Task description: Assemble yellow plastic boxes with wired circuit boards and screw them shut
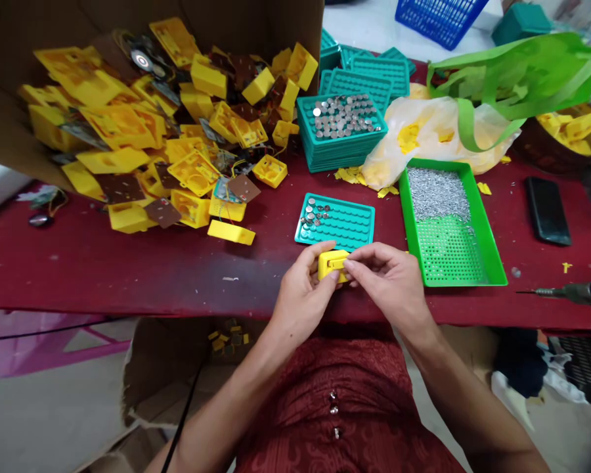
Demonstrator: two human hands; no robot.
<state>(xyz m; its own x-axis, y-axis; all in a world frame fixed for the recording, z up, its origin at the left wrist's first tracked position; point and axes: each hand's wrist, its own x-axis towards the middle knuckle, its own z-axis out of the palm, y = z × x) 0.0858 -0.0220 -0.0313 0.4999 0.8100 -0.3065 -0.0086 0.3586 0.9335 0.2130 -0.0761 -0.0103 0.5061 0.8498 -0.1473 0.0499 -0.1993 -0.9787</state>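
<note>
A small yellow plastic case (327,261) is held at the table's front edge, between my two hands. My left hand (303,286) grips it from the left, thumb low and index finger over the top. The thumb and fingertips of my right hand (391,279) are closed on the case's right side, at the end of a narrow yellow strip on it; whether that strip is a separate cover I cannot tell. Just beyond the hands lies a teal ridged tray (347,220) with several silver button cells (309,218) at its left end.
A cardboard box (10,39) spills yellow housings with circuit boards (192,172) at left. Stacked teal trays (337,154) hold more button cells. At right are a green basket (497,276) of screws (438,190), a black phone (547,210) and a power screwdriver (578,292) pointing inward.
</note>
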